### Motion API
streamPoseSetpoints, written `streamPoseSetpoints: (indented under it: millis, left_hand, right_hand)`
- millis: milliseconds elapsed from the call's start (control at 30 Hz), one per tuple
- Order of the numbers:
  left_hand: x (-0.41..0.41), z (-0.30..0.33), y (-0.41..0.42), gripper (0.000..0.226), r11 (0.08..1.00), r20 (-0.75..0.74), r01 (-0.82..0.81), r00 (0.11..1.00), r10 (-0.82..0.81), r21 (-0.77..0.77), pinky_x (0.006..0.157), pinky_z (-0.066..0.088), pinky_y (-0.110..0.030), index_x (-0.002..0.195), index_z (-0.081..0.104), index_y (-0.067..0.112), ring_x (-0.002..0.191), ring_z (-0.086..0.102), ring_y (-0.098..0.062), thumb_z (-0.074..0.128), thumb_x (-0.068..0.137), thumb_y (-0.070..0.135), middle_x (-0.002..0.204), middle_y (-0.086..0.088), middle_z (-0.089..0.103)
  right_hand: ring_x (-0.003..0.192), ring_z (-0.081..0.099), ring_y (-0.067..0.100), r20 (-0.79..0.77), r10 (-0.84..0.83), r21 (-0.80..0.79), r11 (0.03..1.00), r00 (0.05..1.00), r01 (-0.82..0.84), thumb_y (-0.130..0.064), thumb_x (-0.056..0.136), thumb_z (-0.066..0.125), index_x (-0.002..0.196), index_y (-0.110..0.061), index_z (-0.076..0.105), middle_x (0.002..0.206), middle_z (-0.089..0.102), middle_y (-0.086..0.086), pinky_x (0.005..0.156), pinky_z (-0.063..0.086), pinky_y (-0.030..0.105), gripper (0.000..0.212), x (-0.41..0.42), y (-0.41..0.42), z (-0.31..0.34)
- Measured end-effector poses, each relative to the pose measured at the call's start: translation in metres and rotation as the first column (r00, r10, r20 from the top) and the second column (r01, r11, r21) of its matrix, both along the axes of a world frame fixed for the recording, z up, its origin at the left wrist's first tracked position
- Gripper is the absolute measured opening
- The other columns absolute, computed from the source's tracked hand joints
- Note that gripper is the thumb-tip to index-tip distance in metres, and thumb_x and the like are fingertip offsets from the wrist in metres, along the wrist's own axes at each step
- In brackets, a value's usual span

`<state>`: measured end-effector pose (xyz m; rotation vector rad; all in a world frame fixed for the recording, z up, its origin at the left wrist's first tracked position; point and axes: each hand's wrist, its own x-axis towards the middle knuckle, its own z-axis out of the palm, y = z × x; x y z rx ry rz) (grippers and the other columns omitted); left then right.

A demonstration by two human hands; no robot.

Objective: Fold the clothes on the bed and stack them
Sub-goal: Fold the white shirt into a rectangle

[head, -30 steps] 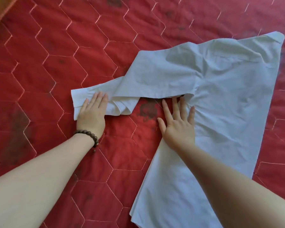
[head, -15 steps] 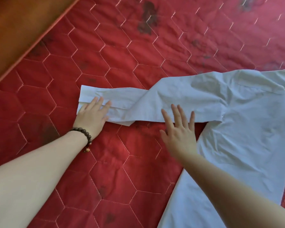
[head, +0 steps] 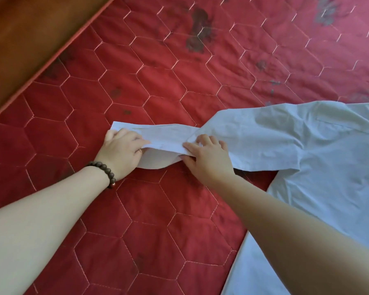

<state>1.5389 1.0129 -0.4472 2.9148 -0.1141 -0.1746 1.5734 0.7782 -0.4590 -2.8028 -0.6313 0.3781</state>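
A pale blue long-sleeved shirt [head: 320, 158] lies spread on the red quilted bed cover [head: 158, 86], its body at the right and one sleeve [head: 168, 136] stretched out to the left. My left hand [head: 124, 152], with a dark bead bracelet at the wrist, grips the cuff end of that sleeve with curled fingers. My right hand [head: 209, 154] pinches the sleeve near its middle, where the cloth is twisted. The stretch of sleeve between the two hands is lifted a little and sags down in a curve.
The bed's left edge runs diagonally across the upper left, with a brown wooden floor [head: 26, 35] beyond it. Bare red quilt with dark printed patches lies behind and in front of the sleeve. The shirt's lower part runs out of view at the bottom right.
Both hands lay flat on the sleeve before; now their fingers have curled and taken hold of it. The sleeve has been drawn out straighter to the left and its middle lifted.
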Motion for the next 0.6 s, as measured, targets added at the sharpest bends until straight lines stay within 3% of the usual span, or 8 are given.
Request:
streamPoseSetpoints:
  millis: [67, 133, 233, 300, 400, 467, 533, 600]
  left_hand:
    - [0.013, 0.018, -0.004, 0.033, 0.998, 0.121, 0.050, 0.992, -0.046, -0.029, 0.093, 0.032, -0.048, 0.105, 0.074, 0.014, 0.102, 0.060, -0.032, 0.046, 0.089, 0.016, 0.101, -0.005, 0.069]
    - [0.034, 0.037, -0.017, 0.035, 0.990, 0.256, 0.119, 0.962, -0.098, -0.070, 0.089, 0.036, -0.046, 0.103, 0.074, 0.012, 0.096, 0.062, -0.032, 0.043, 0.088, 0.020, 0.096, -0.006, 0.069]
    - [0.069, 0.051, -0.044, 0.035, 0.990, 0.425, 0.130, 0.900, -0.095, -0.055, 0.097, 0.034, -0.048, 0.121, 0.066, 0.014, 0.115, 0.056, -0.034, 0.051, 0.091, 0.022, 0.121, -0.012, 0.063]
    - [0.083, 0.051, -0.061, 0.047, 0.997, 0.441, 0.031, 0.897, 0.002, -0.068, 0.108, 0.029, -0.051, 0.139, 0.051, 0.014, 0.132, 0.042, -0.034, 0.052, 0.095, 0.029, 0.143, -0.017, 0.046]
    - [0.074, 0.032, -0.079, 0.055, 0.994, 0.354, -0.001, 0.934, 0.040, -0.110, 0.114, 0.026, -0.050, 0.143, 0.042, 0.009, 0.139, 0.033, -0.036, 0.057, 0.092, 0.023, 0.148, -0.021, 0.037]
    - [0.057, 0.008, -0.077, 0.060, 0.999, 0.168, -0.015, 0.985, 0.022, -0.042, 0.117, 0.020, -0.047, 0.147, 0.035, 0.009, 0.144, 0.023, -0.033, 0.057, 0.092, 0.019, 0.154, -0.019, 0.028]
    - [0.041, -0.018, -0.067, 0.064, 0.994, -0.028, -0.100, 0.994, 0.101, 0.040, 0.121, 0.009, -0.043, 0.153, 0.020, 0.014, 0.149, 0.005, -0.025, 0.048, 0.096, 0.025, 0.161, -0.011, 0.010]
    - [0.033, -0.033, -0.056, 0.062, 0.977, -0.102, -0.204, 0.973, 0.209, 0.054, 0.121, 0.007, -0.043, 0.153, 0.020, 0.015, 0.149, 0.004, -0.023, 0.046, 0.098, 0.028, 0.161, -0.008, 0.012]
  right_hand:
    - [0.126, 0.040, 0.024, -0.045, -0.001, 0.083, 0.997, 0.999, 0.005, -0.071, 0.085, 0.040, 0.137, -0.030, 0.047, 0.136, 0.046, 0.002, 0.108, 0.027, 0.051, 0.067, 0.006, 0.008, 0.014]
    - [0.120, 0.046, 0.023, -0.070, -0.031, 0.201, 0.979, 0.997, 0.045, -0.070, 0.083, 0.044, 0.140, -0.025, 0.044, 0.130, 0.051, 0.003, 0.100, 0.035, 0.045, 0.072, 0.017, 0.020, 0.029]
    - [0.091, 0.059, 0.034, -0.012, -0.200, 0.320, 0.927, 0.980, 0.193, -0.031, 0.093, 0.051, 0.107, -0.015, 0.061, 0.095, 0.064, 0.011, 0.066, 0.039, 0.036, 0.023, 0.058, 0.024, 0.047]
    - [0.083, 0.056, 0.036, -0.002, -0.417, 0.334, 0.856, 0.909, 0.394, -0.017, 0.092, 0.046, 0.090, -0.010, 0.056, 0.094, 0.066, 0.017, 0.062, 0.028, 0.034, 0.012, 0.100, 0.005, 0.059]
    - [0.083, 0.048, 0.030, 0.042, -0.694, 0.435, 0.660, 0.719, 0.612, -0.015, 0.093, 0.040, 0.084, -0.010, 0.048, 0.095, 0.062, 0.013, 0.061, 0.019, 0.024, 0.013, 0.158, -0.051, 0.079]
    - [0.098, 0.053, 0.030, 0.079, -0.775, 0.481, 0.580, 0.627, 0.657, -0.018, 0.094, 0.039, 0.091, -0.011, 0.054, 0.095, 0.061, 0.007, 0.066, 0.024, 0.024, 0.017, 0.179, -0.087, 0.084]
    - [0.119, 0.048, 0.027, 0.132, -0.768, 0.410, 0.618, 0.627, 0.671, -0.018, 0.093, 0.041, 0.127, -0.007, 0.050, 0.124, 0.056, 0.012, 0.088, 0.030, 0.025, 0.038, 0.177, -0.110, 0.080]
    - [0.137, 0.031, 0.030, 0.203, -0.656, 0.289, 0.750, 0.727, 0.595, -0.015, 0.091, 0.047, 0.147, -0.002, 0.029, 0.149, 0.033, 0.018, 0.109, 0.020, 0.025, 0.060, 0.155, -0.118, 0.067]
